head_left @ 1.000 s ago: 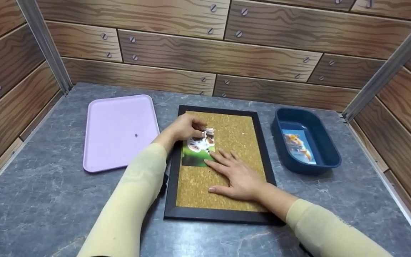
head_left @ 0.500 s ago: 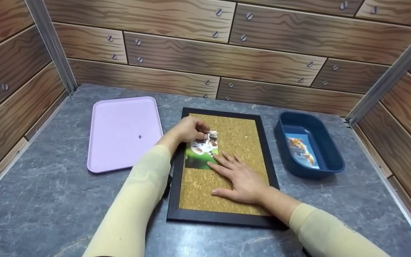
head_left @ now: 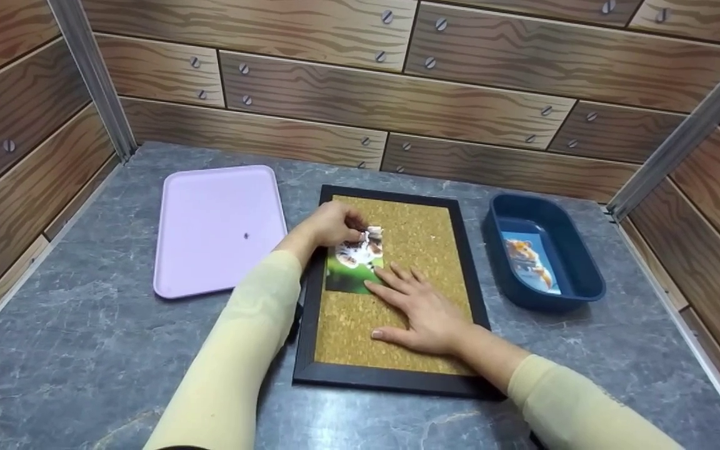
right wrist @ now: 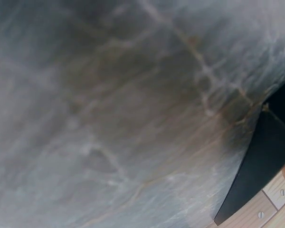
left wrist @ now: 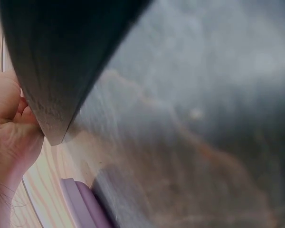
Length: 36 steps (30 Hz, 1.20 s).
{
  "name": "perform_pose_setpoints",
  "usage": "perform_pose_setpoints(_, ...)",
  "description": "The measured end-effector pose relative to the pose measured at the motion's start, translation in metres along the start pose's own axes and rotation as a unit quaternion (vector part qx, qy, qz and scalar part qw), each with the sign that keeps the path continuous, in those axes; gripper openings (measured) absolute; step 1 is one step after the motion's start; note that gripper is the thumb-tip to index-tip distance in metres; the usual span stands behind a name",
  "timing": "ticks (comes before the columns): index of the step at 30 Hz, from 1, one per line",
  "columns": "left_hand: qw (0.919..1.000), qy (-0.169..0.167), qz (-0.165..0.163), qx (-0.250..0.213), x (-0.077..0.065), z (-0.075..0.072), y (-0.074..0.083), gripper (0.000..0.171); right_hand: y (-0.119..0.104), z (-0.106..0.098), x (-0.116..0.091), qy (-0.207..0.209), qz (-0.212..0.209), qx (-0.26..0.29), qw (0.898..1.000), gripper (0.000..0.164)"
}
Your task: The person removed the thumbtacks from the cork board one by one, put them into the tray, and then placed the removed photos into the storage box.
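Observation:
A photo (head_left: 355,272) with a white and brown animal on green lies on the left part of a black-framed cork board (head_left: 391,340). Over the photo's upper left is my left hand (head_left: 330,224), its fingers bent and the thumb close to them; I cannot tell what, if anything, they pinch. My right hand (head_left: 425,315) lies spread on the cork, its index and middle fingertips at the photo's lower right edge. In the left wrist view, part of the left hand (left wrist: 12,128) shows beyond the board's dark frame (left wrist: 61,71). The right wrist view shows mostly tabletop and the frame's corner (right wrist: 259,171).
A lilac tray (head_left: 210,206) with a small dark speck (head_left: 246,235) lies left of the board. To the right stands a dark blue bin (head_left: 569,250) holding an orange-and-white hamster photo (head_left: 530,262). Wood-patterned walls (head_left: 310,81) enclose the grey marbled table (head_left: 85,325).
The whole scene has shifted slightly right in the head view. Both hands keep nearly the same places on the board and photo.

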State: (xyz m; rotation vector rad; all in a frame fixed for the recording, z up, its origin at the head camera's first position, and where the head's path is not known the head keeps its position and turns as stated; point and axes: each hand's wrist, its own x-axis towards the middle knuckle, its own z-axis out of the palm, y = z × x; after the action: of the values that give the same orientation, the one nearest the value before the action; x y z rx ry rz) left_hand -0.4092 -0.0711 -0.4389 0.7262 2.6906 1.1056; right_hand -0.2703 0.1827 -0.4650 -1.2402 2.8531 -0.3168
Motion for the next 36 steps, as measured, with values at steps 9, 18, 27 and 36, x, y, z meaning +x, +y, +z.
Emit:
perform_pose_setpoints(9,1.0000,-0.004,0.004,0.005,0.0003,-0.0008,-0.0008,0.024,0.0005,0.0006,0.0001,0.000,0.001,0.001,1.000,0.087)
perform_pose_setpoints(18,0.9997,-0.014,0.012,0.016,-0.0010,-0.0012,0.0011,0.023,0.0005,0.0011,-0.0003,0.004,-0.005,0.004,1.000,0.086)
perform_pose_setpoints(27,0.9992,-0.024,0.009,0.032,0.0018,-0.0026,0.0016,0.024,0.0008,0.0006,0.0002,0.008,-0.007,0.008,1.000,0.086)
perform_pose_setpoints(36,0.9989,-0.022,0.015,0.038,0.0001,-0.0028,0.0018,0.024,0.0003,0.0005,-0.0001,0.006,-0.007,0.008,1.000,0.086)
